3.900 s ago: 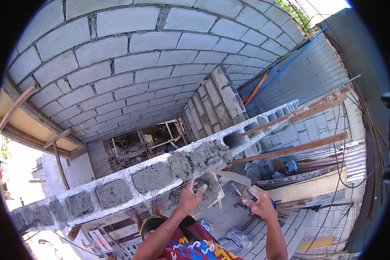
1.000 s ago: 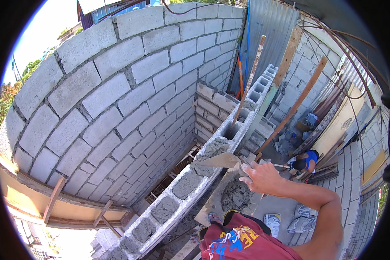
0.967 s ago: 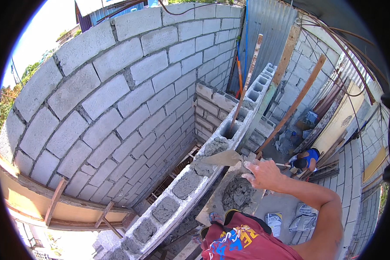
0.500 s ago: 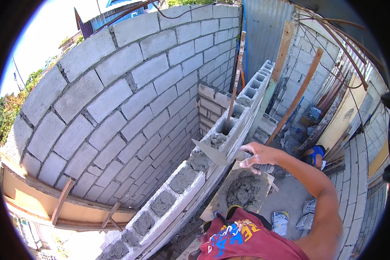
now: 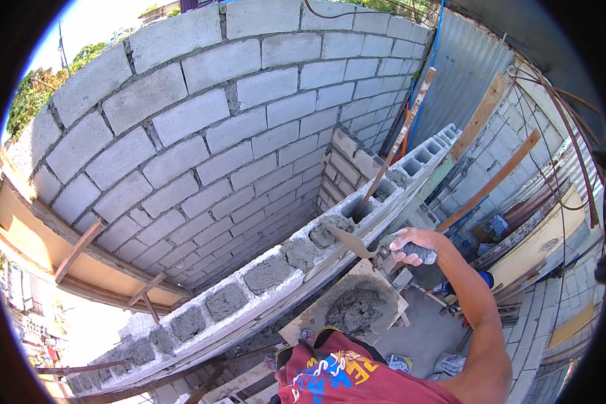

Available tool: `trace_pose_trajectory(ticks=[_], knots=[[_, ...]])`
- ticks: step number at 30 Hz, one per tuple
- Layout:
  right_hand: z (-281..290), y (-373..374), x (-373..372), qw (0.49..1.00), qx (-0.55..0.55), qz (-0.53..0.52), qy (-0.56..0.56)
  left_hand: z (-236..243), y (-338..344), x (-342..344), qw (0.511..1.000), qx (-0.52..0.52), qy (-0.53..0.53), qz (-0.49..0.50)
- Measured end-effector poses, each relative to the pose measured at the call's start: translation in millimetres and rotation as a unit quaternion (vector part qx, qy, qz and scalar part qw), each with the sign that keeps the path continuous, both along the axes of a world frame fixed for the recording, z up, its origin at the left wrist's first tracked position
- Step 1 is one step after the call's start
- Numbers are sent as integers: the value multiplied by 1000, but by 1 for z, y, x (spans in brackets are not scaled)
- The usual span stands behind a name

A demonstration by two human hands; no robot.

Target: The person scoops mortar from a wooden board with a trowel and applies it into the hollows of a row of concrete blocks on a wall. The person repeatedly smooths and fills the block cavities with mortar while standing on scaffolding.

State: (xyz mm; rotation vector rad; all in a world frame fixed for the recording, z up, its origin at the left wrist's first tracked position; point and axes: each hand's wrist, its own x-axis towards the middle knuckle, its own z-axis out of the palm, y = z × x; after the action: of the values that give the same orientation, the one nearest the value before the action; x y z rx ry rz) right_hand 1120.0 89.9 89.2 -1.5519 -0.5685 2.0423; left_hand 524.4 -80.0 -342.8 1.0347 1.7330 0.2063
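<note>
My right hand (image 5: 413,245) is closed around the grey, mortar-smeared handle of a trowel (image 5: 352,242). The pointed blade reaches left over the top of a hollow-block wall (image 5: 296,286), close to a core with wet mortar (image 5: 328,232). Several cores nearer to me are filled level with grey mortar (image 5: 269,273), while some farther ones stand hollow. Below the trowel, a mortar board (image 5: 310,322) bears a dark heap of wet mortar (image 5: 362,308). My left hand is out of view.
A rust-stained stick (image 5: 405,128) rises from a hollow core. Behind stands a tall block wall (image 5: 205,114). Wooden planks (image 5: 491,182) lean at the right, and paper bags (image 5: 449,364) lie on the floor. Someone in blue (image 5: 486,279) is below. Timber framing (image 5: 81,249) lies left.
My view has swung, so the wall appears shifted. My right hand has turned with the trowel; its handle now shows plainly and its blade lies near the mortar-filled core.
</note>
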Motion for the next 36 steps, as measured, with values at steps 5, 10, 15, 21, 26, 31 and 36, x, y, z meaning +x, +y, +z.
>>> trace_pose_trajectory(ticks=[5, 10, 15, 21, 26, 31, 36], knots=[[15, 7, 56, 998, 9, 28, -54, 5, -9, 29, 1000, -1, -1, -18], [18, -16, 32, 996, 30, -55, -57, 16, -20, 35, 999, 8, 2, -50], [-33, -26, -29, 958, 82, -82, 263, 37, 2, 30, 990, 60, -4, -129], [-43, -90, -1, 907, 199, -258, 266, 32, 86, 29, 956, 155, -147, -200], [-59, -223, -23, 844, 385, -311, 207, 52, 142, 71, 925, 57, -62, -370], [-162, -299, -64, 765, 326, -517, 204, 135, 163, 146, 889, 83, -160, -420], [-307, -373, -119, 717, -179, -670, 66, 156, 164, 179, 869, 10, -196, -455]])
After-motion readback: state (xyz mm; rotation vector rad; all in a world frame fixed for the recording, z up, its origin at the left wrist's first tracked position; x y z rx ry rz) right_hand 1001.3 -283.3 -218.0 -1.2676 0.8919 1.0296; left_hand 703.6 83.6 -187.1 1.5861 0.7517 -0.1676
